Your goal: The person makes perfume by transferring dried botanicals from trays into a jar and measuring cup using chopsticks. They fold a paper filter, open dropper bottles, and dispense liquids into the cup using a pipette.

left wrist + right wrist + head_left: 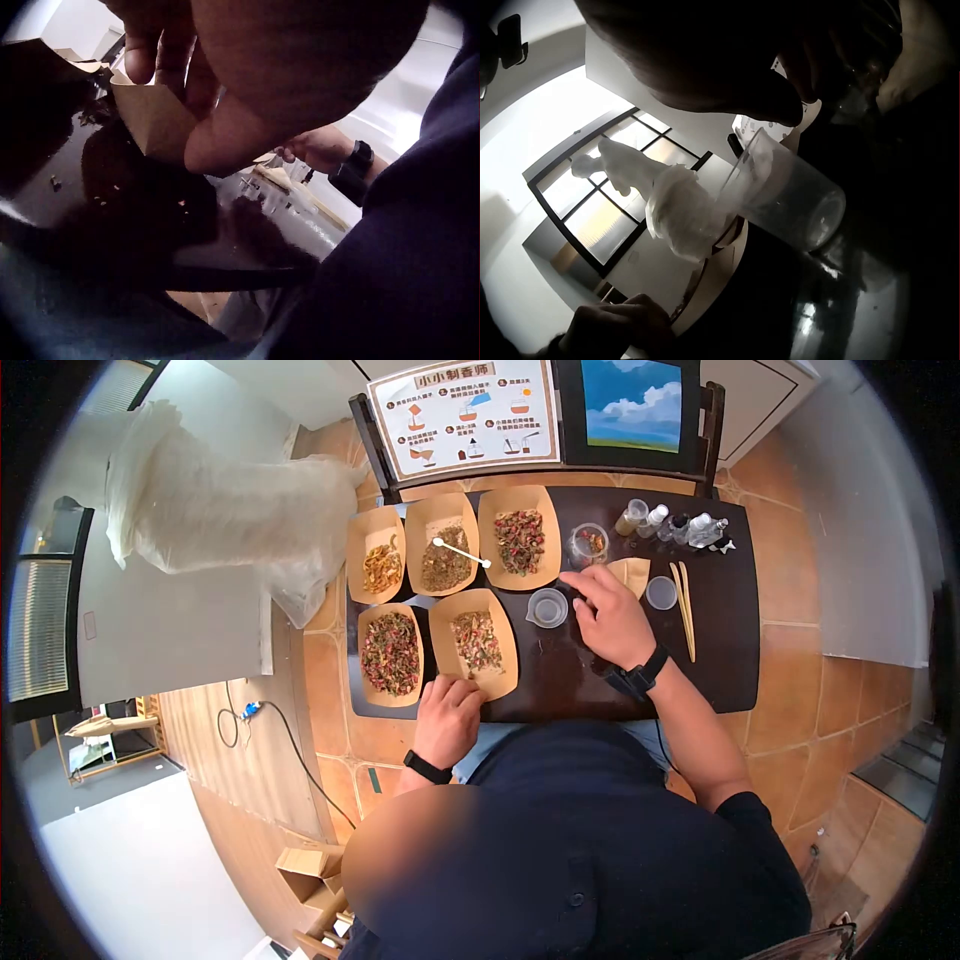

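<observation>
My left hand (448, 718) is at the near edge of a brown paper tray (441, 624) that holds a mix of dried petals and herbs (476, 641). In the left wrist view its thumb (214, 146) and fingers pinch the tray's corner (154, 120). My right hand (617, 622) is over the table's right half, its fingers loosely bent and holding nothing. Just left of its thumb stands a clear plastic cup (547, 608); the right wrist view shows this cup (787, 195) close below the fingers. Beyond the fingertips is another clear cup (590, 544) with dried flowers inside.
More paper trays of dried plants stand left and behind, including one of red buds (520, 542). A white spoon (461, 552) lies across one tray. To the right are a small clear cup (661, 593), wooden chopsticks (684, 612), folded brown paper (630, 575) and several small bottles (657, 517).
</observation>
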The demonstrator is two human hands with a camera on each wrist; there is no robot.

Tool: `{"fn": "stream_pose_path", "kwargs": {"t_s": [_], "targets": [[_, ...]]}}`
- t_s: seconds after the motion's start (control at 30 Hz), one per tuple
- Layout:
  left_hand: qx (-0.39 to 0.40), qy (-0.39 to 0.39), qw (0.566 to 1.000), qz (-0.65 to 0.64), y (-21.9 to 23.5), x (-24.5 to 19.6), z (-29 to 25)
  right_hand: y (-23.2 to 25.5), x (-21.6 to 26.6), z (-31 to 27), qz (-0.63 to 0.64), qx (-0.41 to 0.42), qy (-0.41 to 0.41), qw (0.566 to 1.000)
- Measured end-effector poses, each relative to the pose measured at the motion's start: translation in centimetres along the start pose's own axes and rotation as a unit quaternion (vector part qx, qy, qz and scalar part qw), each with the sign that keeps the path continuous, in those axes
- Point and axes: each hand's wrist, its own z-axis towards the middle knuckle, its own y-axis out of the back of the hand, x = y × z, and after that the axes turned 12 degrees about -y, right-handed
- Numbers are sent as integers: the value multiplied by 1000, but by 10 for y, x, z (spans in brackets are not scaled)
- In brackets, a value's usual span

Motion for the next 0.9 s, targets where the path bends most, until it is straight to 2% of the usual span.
{"fn": "stream_pose_path", "kwargs": {"t_s": [0.17,0.37,0.53,0.6,0.63,0.7,0.77,0.83,0.9], "targets": [[-14,27,1000,0,3,5,-15,-6,-1,-10,7,48,16,999],[-13,37,999,-17,16,-5,-6,-16,-7,-19,-16,21,48,999],[-95,29,994,-41,16,-13,13,8,-11,-25,-2,-15,12,1000],[-115,35,991,-52,15,-13,18,26,-11,-26,19,-61,-18,998],[-122,40,991,-42,15,-13,21,38,-9,-27,-2,-110,-26,994],[-135,48,989,-36,14,-11,27,66,-14,-25,12,-139,-81,987],[-140,67,987,-37,12,-10,32,86,-38,-21,34,-236,-67,969],[-157,60,985,-25,12,-11,40,116,-64,-19,-4,-295,-88,951],[-169,134,968,-125,10,-8,38,139,-98,-17,27,-326,-143,934]]}}
